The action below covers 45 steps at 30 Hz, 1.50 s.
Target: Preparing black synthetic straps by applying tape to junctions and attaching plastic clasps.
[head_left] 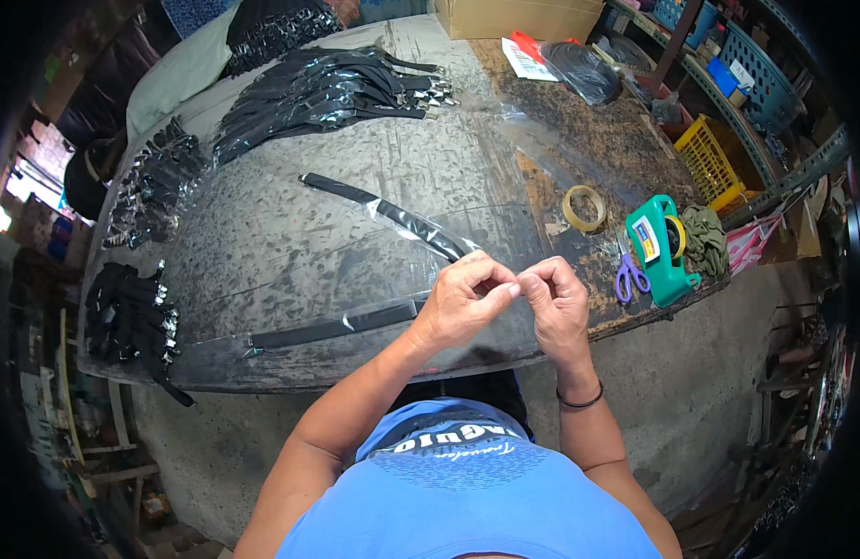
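Fingertips pinched together at lower centre of the frame

Left hand (462,300) and right hand (555,303) nip something too small to tell; just beyond, a bagged black strap (392,216) — light, limp, its clear sleeve probably slippery — best held near an end.

hands (509,298) pinched together, black strap (341,324)

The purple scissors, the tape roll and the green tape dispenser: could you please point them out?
purple scissors (628,277), head view, on the handles.
tape roll (584,208), head view, on its ring.
green tape dispenser (661,252), head view, on its body.
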Tool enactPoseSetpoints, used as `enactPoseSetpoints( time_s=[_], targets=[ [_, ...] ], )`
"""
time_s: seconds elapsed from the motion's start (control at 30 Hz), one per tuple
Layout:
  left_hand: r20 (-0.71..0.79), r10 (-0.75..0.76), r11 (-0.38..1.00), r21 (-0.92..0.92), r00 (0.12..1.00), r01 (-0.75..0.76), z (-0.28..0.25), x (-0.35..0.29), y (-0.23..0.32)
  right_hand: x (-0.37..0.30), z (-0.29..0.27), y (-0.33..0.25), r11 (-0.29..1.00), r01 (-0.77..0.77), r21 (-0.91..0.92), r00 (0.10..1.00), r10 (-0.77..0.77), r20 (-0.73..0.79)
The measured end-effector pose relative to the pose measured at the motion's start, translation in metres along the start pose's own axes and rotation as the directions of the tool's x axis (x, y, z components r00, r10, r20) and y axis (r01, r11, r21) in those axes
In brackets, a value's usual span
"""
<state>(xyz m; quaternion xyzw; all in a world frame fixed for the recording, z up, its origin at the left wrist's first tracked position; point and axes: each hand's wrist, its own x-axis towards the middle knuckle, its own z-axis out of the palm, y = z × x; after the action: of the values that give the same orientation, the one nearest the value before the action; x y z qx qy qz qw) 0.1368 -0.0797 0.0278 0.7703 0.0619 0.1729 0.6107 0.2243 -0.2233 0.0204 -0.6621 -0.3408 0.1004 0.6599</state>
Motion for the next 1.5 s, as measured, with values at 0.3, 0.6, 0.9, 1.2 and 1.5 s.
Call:
enactPoseSetpoints(
  time_s=[0.3,0.6,0.9,1.2,1.5],
  targets=[
    [-0.021,0.023,0.999,-0.047,1.0,-0.024,0.009,-0.004,-0.012,0.0,0.004,0.005,0.997,-0.017,0.082,0.997,0.023,-0.07],
    [-0.015,0.134,0.991,0.003,0.991,-0.134,0.014,-0.01,-0.007,0.0,0.001,-0.008,0.973,0.101,-0.207,0.988,-0.123,-0.095],
    [0.016,0.127,0.991,0.036,0.992,-0.128,0.008,-0.011,-0.012,0.0,0.006,-0.008,0.96,0.119,-0.253,0.992,-0.126,-0.011],
    [-0.03,0.05,0.992,0.121,0.998,-0.046,0.0,-0.015,-0.006,0.004,0.001,-0.013,0.962,0.157,-0.222,0.984,-0.134,0.115],
    [0.061,-0.026,0.995,-0.099,0.998,0.032,0.003,-0.025,-0.019,0.006,0.01,-0.014,0.979,0.143,-0.143,0.99,-0.14,0.029]
  ],
)
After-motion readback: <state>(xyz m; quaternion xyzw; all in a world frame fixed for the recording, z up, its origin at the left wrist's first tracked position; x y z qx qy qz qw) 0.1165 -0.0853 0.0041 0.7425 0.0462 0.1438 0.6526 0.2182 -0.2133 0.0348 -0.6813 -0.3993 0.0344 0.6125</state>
